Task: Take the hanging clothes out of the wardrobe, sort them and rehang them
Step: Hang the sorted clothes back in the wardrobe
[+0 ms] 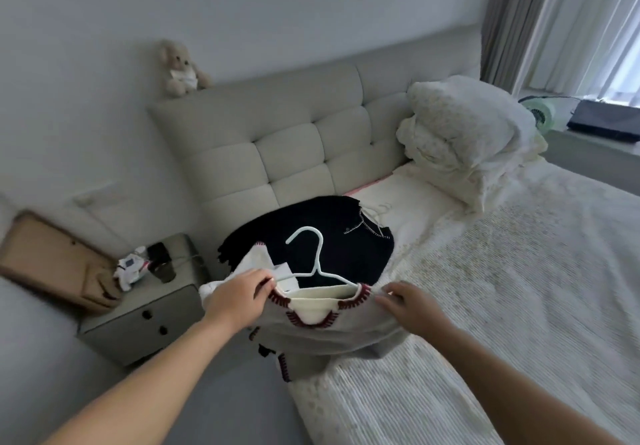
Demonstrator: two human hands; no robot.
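Cream sweater (322, 337) on pale hanger (313, 254), draped over bed (502, 271) edge, in front of black sweater (332, 236); left hand (239, 300) pinches collar at hanger arm; right hand (412, 309) lies on other shoulder, hold unclear; knit likely soft, light, stretchy; best taken at shoulders or by hanger hook

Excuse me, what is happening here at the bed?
A person holds a cream sweater at the edge of the bed. The left hand pinches its collar; the right hand rests on the other shoulder. A pale hanger sits in the neck opening. A black garment lies on the bed behind it.
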